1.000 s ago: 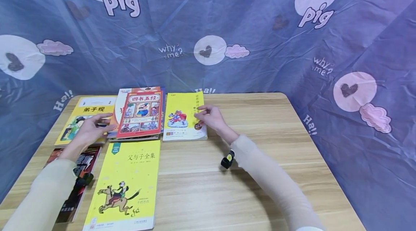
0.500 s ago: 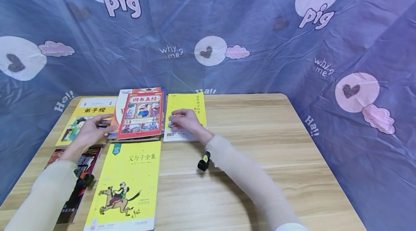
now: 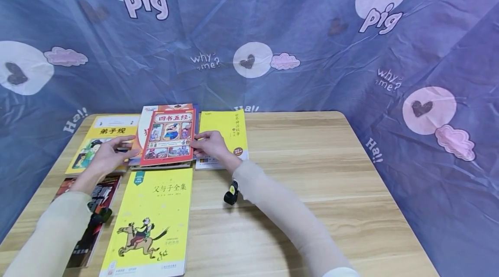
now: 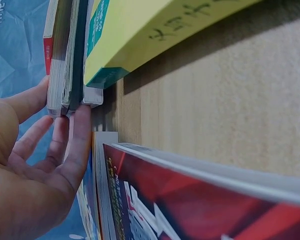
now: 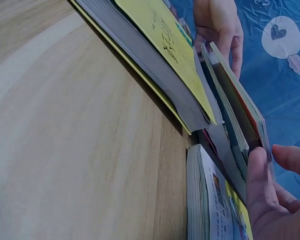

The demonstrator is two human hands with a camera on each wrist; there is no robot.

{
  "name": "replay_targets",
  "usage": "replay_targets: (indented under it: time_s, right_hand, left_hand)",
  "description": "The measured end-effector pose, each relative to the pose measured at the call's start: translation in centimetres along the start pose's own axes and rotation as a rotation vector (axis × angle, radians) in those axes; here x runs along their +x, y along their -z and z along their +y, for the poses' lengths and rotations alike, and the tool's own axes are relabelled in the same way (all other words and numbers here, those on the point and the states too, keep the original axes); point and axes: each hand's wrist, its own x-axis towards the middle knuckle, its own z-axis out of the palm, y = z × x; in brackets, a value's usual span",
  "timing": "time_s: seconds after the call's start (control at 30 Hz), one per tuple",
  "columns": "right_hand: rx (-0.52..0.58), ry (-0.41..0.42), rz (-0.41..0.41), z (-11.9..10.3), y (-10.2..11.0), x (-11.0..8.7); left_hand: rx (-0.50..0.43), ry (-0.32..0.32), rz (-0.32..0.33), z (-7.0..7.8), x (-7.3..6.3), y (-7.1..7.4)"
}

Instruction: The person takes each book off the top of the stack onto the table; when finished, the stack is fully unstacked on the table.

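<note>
Near the back left of the table, a red-covered book (image 3: 167, 138) lies on top of a stack of several books. My left hand (image 3: 111, 153) is at the stack's left side; in the left wrist view its relaxed fingers (image 4: 80, 132) meet the book edges, with the thumb up by the red spine. From the right, my right hand (image 3: 213, 145) pinches the red book's edge, the thumb (image 5: 289, 156) above and a finger (image 5: 257, 167) against the edge. Beneath my right hand, partly covered, lies a yellow-and-white book (image 3: 224, 125).
A yellow picture book (image 3: 113, 131) lies beyond the left hand. A dark book (image 3: 87, 242) is partly under the left forearm. In front of the stack lies a large yellow book with a horse (image 3: 156, 207). Patterned blue cloth (image 3: 312, 30) hangs behind the wooden table (image 3: 312, 181).
My right hand has moved left across the yellow-and-white book to the right edge of the red book. The left hand has stayed beside the stack, and the books look unmoved.
</note>
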Motion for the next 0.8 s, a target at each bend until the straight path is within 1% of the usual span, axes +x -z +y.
replay_targets:
  time_s: [0.23, 0.37, 0.57, 0.7, 0.8]
  right_hand:
    - [0.016, -0.034, -0.008, -0.1, -0.3, 0.3]
    - [0.024, -0.029, -0.023, 0.0, -0.1, 0.3]
    - [0.073, -0.022, -0.052, 0.2, 0.6, -0.3]
    - [0.106, 0.000, -0.048, 0.3, 1.4, -0.9]
    - [0.125, 0.001, -0.044, 0.4, 2.1, -1.3]
  left_hand:
    - [-0.001, -0.016, -0.010, -0.3, 0.0, 0.2]
    - [0.002, -0.017, -0.014, -0.3, 0.2, 0.3]
    - [-0.006, -0.017, -0.010, -0.2, 0.3, 0.3]
    - [-0.014, -0.031, -0.015, -0.1, 0.3, 0.4]
    - [-0.008, -0.034, -0.019, 0.0, 0.3, 0.5]
